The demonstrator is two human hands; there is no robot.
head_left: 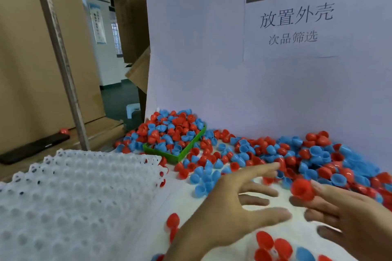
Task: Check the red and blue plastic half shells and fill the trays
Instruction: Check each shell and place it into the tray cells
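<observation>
We see the green tray (172,156) heaped with shells; our left hand (229,212) spread empty, right hand (350,216) pinching a red shell (302,189)

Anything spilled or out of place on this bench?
Yes. The green bin is heaped past its rim, and red and blue shells lie scattered over the table around it. One red shell sits alone on the cardboard far left, by a black phone.
</observation>
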